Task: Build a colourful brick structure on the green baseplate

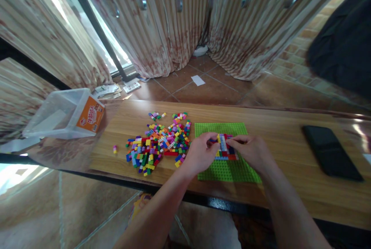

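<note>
Touching blocky bricks (223, 143), right hand (252, 150) overhangs studded baseplate (226, 171).

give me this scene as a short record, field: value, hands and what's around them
left hand: at the left side of the brick build; exact grip hard to tell
right hand: at the build's right side
build: multicoloured, on a green baseplate
loose bricks: mixed colours, spread left of the baseplate
stray piece: pink and yellow, apart from the rest, farther left
black flat device: right of the baseplate, on the wooden table
clear plastic bin: far left, orange label
</note>
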Motion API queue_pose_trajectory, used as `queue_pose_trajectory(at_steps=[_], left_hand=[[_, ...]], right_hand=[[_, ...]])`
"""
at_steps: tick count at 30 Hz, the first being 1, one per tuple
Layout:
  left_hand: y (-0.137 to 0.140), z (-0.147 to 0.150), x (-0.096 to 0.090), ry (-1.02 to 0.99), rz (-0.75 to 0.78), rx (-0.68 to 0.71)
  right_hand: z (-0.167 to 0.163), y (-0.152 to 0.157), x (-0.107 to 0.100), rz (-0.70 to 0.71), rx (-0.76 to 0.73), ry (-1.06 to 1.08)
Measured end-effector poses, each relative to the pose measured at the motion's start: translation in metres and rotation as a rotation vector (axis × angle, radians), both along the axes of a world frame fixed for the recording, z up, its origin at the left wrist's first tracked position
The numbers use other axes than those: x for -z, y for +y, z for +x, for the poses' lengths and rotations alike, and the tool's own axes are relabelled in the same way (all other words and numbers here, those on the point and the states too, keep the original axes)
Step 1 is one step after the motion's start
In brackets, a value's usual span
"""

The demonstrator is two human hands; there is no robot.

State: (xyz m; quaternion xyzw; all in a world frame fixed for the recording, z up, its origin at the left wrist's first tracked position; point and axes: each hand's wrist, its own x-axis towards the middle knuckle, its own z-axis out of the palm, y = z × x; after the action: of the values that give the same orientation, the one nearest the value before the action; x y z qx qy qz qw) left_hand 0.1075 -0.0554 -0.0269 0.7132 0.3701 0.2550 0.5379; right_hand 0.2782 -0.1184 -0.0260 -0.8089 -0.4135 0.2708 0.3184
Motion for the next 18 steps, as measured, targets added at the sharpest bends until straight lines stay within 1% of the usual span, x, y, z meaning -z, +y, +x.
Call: queue_pose_trajectory(at_steps=[5, 11, 13, 15, 17, 18], left_hand=[[0.0, 0.001, 0.0, 0.038, 0.031, 0.0], [0.002, -0.001, 0.006, -0.004, 0.034, 0.022], [0.003, -0.001, 0.008, -0.021, 0.038, 0.03], [0.003, -0.001, 0.008, -0.03, 0.036, 0.026], [0.003, 0.0, 0.007, -0.032, 0.021, 0.015], [0.003, 0.0, 0.006, -0.03, 0.011, 0.013]], right_hand=[[0.003, 0.002, 0.0, -0.002, -0.04, 0.024], [0.006, 0.0, 0.0, 0.032, -0.053, 0.084], [0.009, -0.002, -0.001, 0.047, 0.003, 0.125], [0.013, -0.005, -0.002, 0.092, 0.125, 0.214], [0.017, -0.008, -0.003, 0.177, 0.243, 0.394], [0.018, -0.009, -0.004, 0.226, 0.277, 0.5]])
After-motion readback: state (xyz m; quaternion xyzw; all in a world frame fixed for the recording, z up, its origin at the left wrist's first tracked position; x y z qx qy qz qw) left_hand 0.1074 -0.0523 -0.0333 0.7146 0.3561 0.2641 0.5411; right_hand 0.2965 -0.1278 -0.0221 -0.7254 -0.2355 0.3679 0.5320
